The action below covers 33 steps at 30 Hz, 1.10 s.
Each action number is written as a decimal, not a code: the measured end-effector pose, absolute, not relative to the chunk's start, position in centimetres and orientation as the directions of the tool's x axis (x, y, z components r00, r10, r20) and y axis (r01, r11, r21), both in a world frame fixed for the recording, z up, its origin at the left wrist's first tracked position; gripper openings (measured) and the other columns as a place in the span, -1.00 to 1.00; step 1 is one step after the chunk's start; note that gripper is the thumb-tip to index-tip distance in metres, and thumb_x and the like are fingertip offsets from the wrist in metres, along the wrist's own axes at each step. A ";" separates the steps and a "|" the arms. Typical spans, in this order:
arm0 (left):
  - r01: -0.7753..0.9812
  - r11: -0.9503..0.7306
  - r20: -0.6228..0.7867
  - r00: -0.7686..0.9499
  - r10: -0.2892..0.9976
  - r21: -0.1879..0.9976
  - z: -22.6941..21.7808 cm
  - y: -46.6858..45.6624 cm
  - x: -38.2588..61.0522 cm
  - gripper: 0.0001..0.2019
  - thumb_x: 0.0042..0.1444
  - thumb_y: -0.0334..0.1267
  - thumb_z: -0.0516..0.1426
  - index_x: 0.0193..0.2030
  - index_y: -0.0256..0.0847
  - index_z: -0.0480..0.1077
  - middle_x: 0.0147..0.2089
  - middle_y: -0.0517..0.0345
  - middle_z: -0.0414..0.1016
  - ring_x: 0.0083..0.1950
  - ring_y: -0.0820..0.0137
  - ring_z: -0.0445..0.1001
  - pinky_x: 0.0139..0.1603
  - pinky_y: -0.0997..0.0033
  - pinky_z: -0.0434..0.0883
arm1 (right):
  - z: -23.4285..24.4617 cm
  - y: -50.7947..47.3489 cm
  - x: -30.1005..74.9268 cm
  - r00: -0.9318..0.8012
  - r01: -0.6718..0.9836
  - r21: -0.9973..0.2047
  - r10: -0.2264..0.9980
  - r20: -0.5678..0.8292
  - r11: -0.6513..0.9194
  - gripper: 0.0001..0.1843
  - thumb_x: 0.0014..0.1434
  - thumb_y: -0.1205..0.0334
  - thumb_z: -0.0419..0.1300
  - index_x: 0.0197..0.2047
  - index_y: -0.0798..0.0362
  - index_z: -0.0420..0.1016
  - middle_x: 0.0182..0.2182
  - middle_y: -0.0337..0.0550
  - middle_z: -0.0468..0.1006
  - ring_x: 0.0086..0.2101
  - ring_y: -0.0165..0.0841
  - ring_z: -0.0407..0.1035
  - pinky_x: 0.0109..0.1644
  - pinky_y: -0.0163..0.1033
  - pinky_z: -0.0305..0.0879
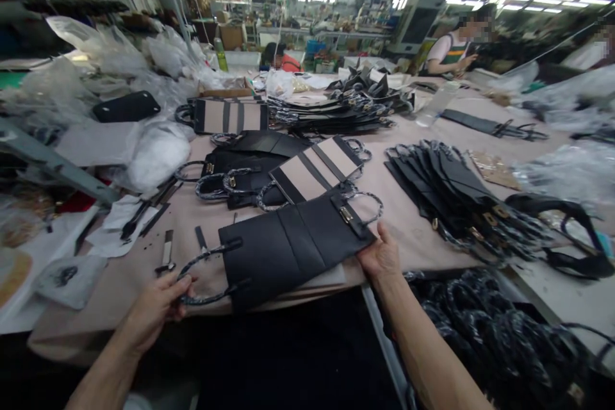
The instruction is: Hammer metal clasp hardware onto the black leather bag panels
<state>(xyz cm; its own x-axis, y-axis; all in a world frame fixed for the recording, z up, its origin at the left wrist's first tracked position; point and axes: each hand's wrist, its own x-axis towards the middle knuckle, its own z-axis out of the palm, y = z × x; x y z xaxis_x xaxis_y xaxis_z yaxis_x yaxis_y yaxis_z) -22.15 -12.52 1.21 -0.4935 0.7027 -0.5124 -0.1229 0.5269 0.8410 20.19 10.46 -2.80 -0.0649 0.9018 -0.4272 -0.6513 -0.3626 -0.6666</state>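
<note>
Cloth-covered counter (416, 237), carrying the following.
- Far edge, mid-length: heaped stack of dark panels (331, 114); striped beige-and-black panel (233, 116) to its left.
- Left edge: translucent plastic bags (156, 150), crowding the border.
- Towards the near left corner: small tool (166, 250), just beyond the left hand.
- Right half: fanned pile of black panels (439, 179) with wrapped handles.
- Below the near right edge: mass of plastic-wrapped handles (473, 307), beside the right forearm.
- Centre: second striped panel (317, 170), aslant, immediately beyond the item held.

Item held: one black bag panel (293, 246), a loop handle at either end, gold-coloured fitting at the right; located at the near edge, between the hands. Left hand (161, 304): fingers curled closed round the left loop. Right hand (382, 256): touching the panel's right end, thumb raised, fingers largely hidden; firmness of grip cannot be told.
</note>
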 end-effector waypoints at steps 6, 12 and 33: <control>0.408 0.544 -0.326 -0.492 0.807 0.733 8.2 -6.8 -26.3 -0.65 -0.04 0.02 0.30 -0.55 -0.21 0.37 -0.67 0.28 0.31 -0.65 0.43 0.32 -0.65 0.53 0.21 | -3.7 7.7 21.5 -0.050 -0.587 -0.703 0.885 -0.462 -0.401 -0.69 -0.07 0.28 0.46 -0.20 0.08 0.60 -0.35 -0.10 0.70 -0.42 -0.31 0.56 -0.38 -0.26 0.50; 0.893 0.243 0.416 -0.399 0.817 0.379 17.8 5.9 -23.9 -0.86 0.21 -0.30 0.23 -0.26 -0.38 0.55 -0.43 0.32 0.51 -0.27 0.45 0.48 -0.11 0.44 0.46 | -3.2 0.1 19.4 -0.137 -0.519 -0.741 0.897 -0.420 -0.426 -0.60 -0.15 0.25 0.54 -0.17 0.03 0.66 0.01 -0.05 0.66 -0.08 -0.18 0.57 -0.15 -0.18 0.56; 0.892 -0.048 0.154 -0.024 0.988 0.449 -4.5 -0.8 -9.8 -0.57 0.32 -0.24 0.14 0.29 -0.31 0.39 0.47 -0.28 0.21 0.54 -0.07 0.11 0.52 -0.22 0.11 | -4.9 -6.4 10.5 -0.435 -0.502 -0.461 0.675 -0.596 -0.732 -0.58 -0.10 0.07 0.59 -0.29 0.10 0.57 -0.21 -0.09 0.69 -0.26 -0.20 0.64 -0.19 -0.17 0.55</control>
